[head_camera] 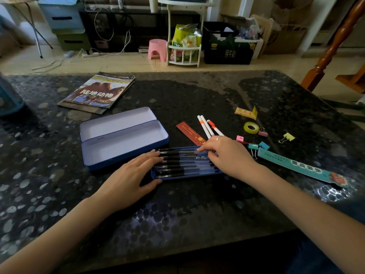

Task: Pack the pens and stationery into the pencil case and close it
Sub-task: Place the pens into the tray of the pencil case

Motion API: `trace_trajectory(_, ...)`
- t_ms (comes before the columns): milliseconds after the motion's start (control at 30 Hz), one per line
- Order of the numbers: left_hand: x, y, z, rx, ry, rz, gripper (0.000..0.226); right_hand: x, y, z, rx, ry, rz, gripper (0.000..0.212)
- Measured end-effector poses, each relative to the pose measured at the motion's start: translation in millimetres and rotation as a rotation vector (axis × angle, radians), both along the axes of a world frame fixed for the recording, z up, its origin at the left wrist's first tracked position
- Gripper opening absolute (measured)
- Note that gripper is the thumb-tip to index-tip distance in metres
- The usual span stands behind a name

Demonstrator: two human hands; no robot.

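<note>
A blue tin pencil case (126,142) lies open at the table's middle, its lid folded back and its inside bare. In front of it sits a blue inner tray (189,175) filled with several black pens (183,162). My left hand (134,175) rests on the tray's left end with straight fingers and the thumb at its near corner. My right hand (227,153) lies over the tray's right end, fingertips touching the far pens. Behind it lie three white markers (205,127) and a red ruler (189,132).
To the right are a tape roll (251,127), several binder clips (287,137), a yellow eraser block (245,112) and a teal paper strip (296,167). Magazines (98,92) lie at the back left. A blue object (7,97) stands at the left edge.
</note>
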State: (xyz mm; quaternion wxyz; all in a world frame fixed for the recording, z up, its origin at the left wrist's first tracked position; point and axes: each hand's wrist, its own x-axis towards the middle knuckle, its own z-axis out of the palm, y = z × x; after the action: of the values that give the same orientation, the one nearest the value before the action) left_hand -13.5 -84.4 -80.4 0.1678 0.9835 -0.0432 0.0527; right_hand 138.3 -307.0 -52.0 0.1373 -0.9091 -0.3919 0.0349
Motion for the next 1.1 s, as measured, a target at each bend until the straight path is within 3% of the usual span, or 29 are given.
trace_trajectory(367, 1.2, -1.0, 3.4, 0.031, 0.033, 0.009, 0.065, -2.5, 1.5, -1.4, 0.028, 0.054, -0.020, 0.032)
trace_trajectory(733, 1.4, -1.2, 2.8, -0.048, 0.062, 0.011, 0.068, 0.5, 4.3, -7.5, 0.141, 0.140, -0.063, 0.011)
trace_trajectory(1100, 2.8, -0.5, -1.1, -0.016, 0.098, 0.000, 0.065, 1.1, 3.1, -3.6, 0.029, 0.026, -0.057, 0.023)
